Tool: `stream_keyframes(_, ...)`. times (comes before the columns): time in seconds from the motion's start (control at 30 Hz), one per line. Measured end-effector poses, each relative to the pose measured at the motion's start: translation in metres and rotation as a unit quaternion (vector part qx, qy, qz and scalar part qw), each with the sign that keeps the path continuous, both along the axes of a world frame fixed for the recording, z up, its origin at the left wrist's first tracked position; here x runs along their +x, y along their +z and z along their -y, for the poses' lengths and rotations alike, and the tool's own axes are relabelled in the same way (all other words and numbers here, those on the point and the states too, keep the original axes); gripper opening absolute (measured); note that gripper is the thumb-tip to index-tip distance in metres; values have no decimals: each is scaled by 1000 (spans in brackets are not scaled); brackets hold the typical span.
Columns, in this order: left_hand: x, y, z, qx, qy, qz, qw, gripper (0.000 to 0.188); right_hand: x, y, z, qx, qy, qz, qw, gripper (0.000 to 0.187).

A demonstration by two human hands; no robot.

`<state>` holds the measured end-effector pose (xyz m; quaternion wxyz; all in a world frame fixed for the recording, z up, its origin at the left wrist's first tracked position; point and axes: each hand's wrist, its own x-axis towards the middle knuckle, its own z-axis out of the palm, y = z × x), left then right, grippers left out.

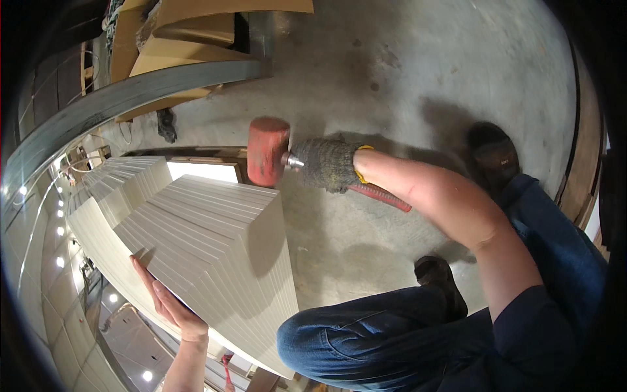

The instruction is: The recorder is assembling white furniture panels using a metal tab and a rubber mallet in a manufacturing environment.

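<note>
My right hand (326, 164), in a dark knitted work glove with a yellow cuff edge, is closed round a mallet (266, 153). It grips high on the handle, close behind the red, scuffed, barrel-shaped head; the red grip end sticks out below the wrist. The mallet head is at the far right corner of a stack of white boards (196, 235); whether it touches them I cannot tell. Bare, with fingers stretched out, my left hand (171, 306) lies against the near left side of the stack. The boards are thin and packed tightly, with their edges showing as parallel lines.
Behind the stack runs a grey metal beam (150, 88), with cardboard (189, 55) beyond it. A further group of white boards (124, 173) stands at the left. Grey concrete floor (405, 78) spreads to the right, where my shoes (493, 153) and bent jeans-clad knee (307, 340) are.
</note>
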<state>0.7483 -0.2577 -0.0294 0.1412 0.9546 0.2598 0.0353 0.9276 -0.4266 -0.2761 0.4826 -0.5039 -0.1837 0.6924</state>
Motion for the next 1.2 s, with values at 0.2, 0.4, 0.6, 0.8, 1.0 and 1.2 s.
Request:
stream_keyframes(0.2,-3,0,-4,-25,9,10,1000,54,7,-23,-29,54,-25,-45,997,33)
stream_keyframes(0.4,0,-3,-2,-13,-1,6,1000,53,2,-20,-29,116,3,162,980,48)
stream_keyframes(0.6,-3,3,-3,34,-29,-22,999,51,18,11,-15,93,18,184,978,40)
stream_keyframes(0.8,-2,1,-3,6,-2,1,1000,51,22,7,-19,89,65,123,986,33)
stream_keyframes(1.0,0,-2,-1,10,-9,-1,1000,51,4,-1,-16,55,-2,74,996,36)
stream_keyframes(1.2,2,-2,2,6,-12,-2,1000,52,19,0,-18,65,51,13,997,24)
